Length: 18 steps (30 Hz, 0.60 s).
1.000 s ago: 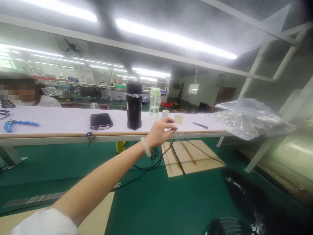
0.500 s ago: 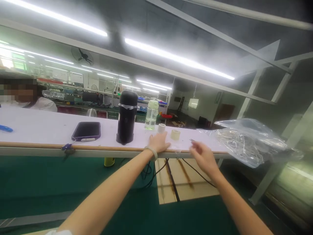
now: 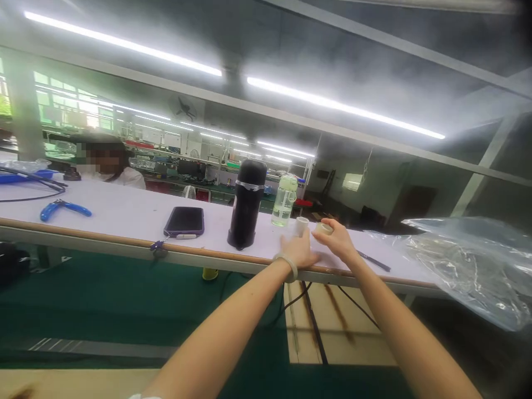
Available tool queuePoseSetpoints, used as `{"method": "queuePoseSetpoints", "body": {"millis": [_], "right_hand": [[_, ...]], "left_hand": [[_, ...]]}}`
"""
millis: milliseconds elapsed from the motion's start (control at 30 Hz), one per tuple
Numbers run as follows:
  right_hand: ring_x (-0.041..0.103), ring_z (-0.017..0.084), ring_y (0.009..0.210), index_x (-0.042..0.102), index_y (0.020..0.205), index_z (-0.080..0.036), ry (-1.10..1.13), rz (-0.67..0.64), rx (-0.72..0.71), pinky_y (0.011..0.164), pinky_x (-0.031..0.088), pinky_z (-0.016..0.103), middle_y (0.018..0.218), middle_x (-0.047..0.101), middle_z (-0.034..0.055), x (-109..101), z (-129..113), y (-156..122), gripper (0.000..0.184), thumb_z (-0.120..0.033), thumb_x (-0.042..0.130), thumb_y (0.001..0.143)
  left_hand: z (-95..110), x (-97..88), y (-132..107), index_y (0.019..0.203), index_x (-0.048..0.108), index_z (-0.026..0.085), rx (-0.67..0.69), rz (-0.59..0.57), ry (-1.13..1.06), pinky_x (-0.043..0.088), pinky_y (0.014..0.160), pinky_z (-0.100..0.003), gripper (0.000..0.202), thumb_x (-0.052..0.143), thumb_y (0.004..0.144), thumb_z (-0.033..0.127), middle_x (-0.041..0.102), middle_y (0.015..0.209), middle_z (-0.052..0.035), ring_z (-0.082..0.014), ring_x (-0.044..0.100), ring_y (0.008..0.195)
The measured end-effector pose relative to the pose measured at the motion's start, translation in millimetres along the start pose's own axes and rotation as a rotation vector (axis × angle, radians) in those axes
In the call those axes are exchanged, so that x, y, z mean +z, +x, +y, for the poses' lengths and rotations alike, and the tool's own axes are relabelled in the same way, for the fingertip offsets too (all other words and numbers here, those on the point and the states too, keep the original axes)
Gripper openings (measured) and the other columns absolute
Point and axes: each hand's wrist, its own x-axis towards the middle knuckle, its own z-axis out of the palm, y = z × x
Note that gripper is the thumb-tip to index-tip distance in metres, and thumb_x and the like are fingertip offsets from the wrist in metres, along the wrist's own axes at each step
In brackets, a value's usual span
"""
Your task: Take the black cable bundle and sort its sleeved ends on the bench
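My left hand (image 3: pixel 299 250), with a pale bangle (image 3: pixel 287 266) on its wrist, lies at the table's front edge. Its fingertips reach the base of a small white roll (image 3: pixel 302 225) that stands on the table. My right hand (image 3: pixel 337 240) is just to the right, its fingers closed on a cream-coloured tape roll (image 3: pixel 323 228). Behind my hands stand a clear plastic water bottle (image 3: pixel 284 200) and a black thermos flask (image 3: pixel 246 205). A phone in a purple case (image 3: pixel 184 221) lies further left.
The long white table (image 3: pixel 124 208) has a wooden front edge. Blue-handled pliers (image 3: pixel 62 209) and a black cable (image 3: pixel 33 194) lie at its left, a dark pen-like tool (image 3: pixel 374 260) and a clear plastic bag (image 3: pixel 469 266) at its right. A seated person (image 3: pixel 112 174) sits beyond the far left end.
The view has swung right. My right hand has come onto the cream tape roll and closed on it, and my left hand has moved right, up to the white roll.
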Motion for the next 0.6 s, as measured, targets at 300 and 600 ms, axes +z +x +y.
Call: {"method": "queuePoseSetpoints", "body": {"millis": [300,600], "right_hand": [[0.052,0.028,0.109,0.053,0.114,-0.004,0.041,-0.052,-0.04,0.097,0.038,0.042,0.117,0.055,0.0181,2.2,-10.4,-21.4,0.062,-0.028,0.07,0.06],[0.058,0.013,0.096,0.054,0.113,-0.018,0.259,0.202,0.151,0.088,0.044,0.026,0.106,0.061,0.0037,-90.5,32.5,-151.6,0.044,-0.038,0.062,0.074]], "left_hand": [[2.6,-5.5,4.8,0.139,0.006,0.018,0.036,0.05,-0.091,0.012,0.099,-0.064,0.092,0.054,0.07,0.055,0.067,0.099,-0.0103,-0.0302,0.056,0.105],[10.4,-6.1,18.6,0.138,-0.001,0.003,0.069,0.299,0.039,0.04,0.091,-0.048,0.114,0.057,0.066,0.07,0.058,0.117,-0.0155,-0.0342,0.05,0.111]]}}
